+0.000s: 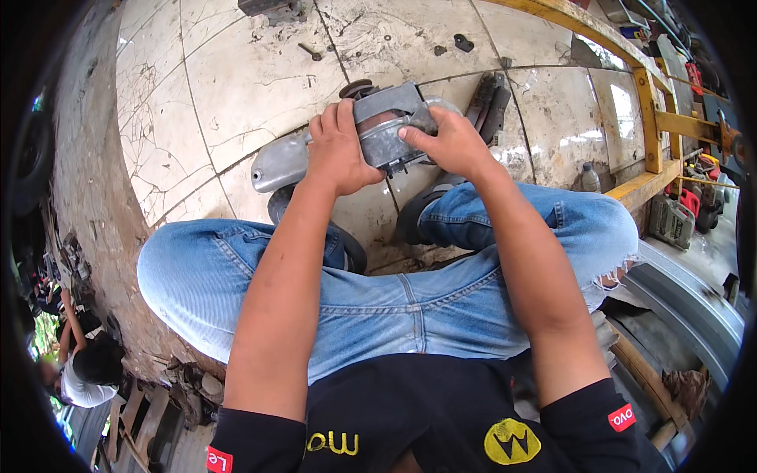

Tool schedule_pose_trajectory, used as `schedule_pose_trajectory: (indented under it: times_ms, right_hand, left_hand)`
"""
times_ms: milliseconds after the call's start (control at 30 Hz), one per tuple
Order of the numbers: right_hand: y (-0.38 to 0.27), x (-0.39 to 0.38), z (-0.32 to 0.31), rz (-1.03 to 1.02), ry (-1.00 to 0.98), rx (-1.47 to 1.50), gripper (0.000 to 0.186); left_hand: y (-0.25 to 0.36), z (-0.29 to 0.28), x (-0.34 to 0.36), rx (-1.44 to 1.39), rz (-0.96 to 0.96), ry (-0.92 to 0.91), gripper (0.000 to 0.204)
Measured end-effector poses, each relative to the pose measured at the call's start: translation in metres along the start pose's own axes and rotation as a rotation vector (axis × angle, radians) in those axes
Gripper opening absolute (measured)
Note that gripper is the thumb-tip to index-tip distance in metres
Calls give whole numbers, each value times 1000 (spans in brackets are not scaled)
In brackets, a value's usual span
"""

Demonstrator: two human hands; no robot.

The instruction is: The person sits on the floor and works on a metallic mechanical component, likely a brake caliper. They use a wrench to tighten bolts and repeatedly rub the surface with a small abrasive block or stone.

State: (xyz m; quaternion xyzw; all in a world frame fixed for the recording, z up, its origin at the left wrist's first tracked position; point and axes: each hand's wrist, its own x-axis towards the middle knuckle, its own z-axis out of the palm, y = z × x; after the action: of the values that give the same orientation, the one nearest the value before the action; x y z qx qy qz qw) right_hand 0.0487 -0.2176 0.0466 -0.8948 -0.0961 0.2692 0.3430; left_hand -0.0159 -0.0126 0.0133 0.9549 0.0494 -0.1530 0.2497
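Note:
An oblong grey metal engine casing is held slightly tilted low over the dirty floor tiles, between my feet and the far tiles. My left hand grips its middle-left part, fingers over the far side and thumb along the near edge. Around its right end closes my right hand, with the thumb pressed on the upper face. A dark round pulley-like part shows at the casing's far side. Whether the casing touches the floor underneath is hidden.
Just right of the casing lie dark elongated metal parts. Farther off are a small bolt-like piece and a dark flat part. A yellow metal frame stands at right, near a small bottle. Another person is at far left.

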Motion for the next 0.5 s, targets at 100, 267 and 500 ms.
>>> schedule_pose_trajectory:
  times_ms: [100,267,500]
  right_hand:
    - [12,-1,15,-75,144,50,57]
    - [-1,-2,2,-34,26,-17,57]
    - [3,0,4,-15,29,8,57]
  left_hand:
    - [3,-1,1,1,3,-7,128]
    - [-1,1,1,9,5,4,128]
    - [1,0,2,12,-2,-17,128]
